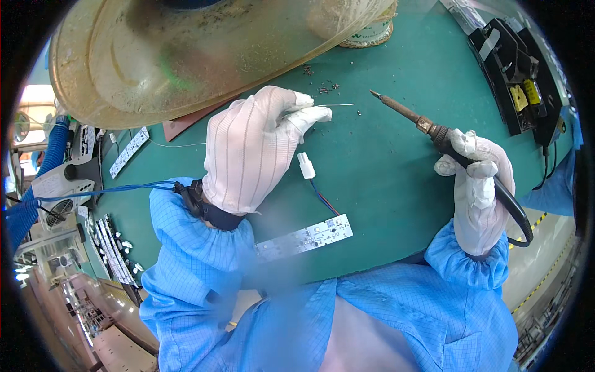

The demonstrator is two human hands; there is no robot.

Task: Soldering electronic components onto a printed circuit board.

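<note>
My left hand (245, 152), in a striped white glove, pinches a thin solder wire (342, 105) between thumb and forefinger. The wire's tip points right, over the mat. My right hand (482, 186), also gloved, grips a soldering iron (406, 113) like a pen, its tip aimed up and left, apart from the wire's end. Below and between the hands lies a white LED circuit board strip (316, 235). Red, blue and dark leads (325, 198) run from its right part to a white plug connector (306, 166). The strip's left end is blurred behind something close to the camera.
A yellowed translucent hood (186, 68) hangs over the green mat (378, 186) at the far left. Small dark crumbs (325, 88) lie near a spool (369, 34). A black iron stand (524, 93) is far right. More board strips (110, 248) sit left. A blue cord (105, 191) reaches my left wrist.
</note>
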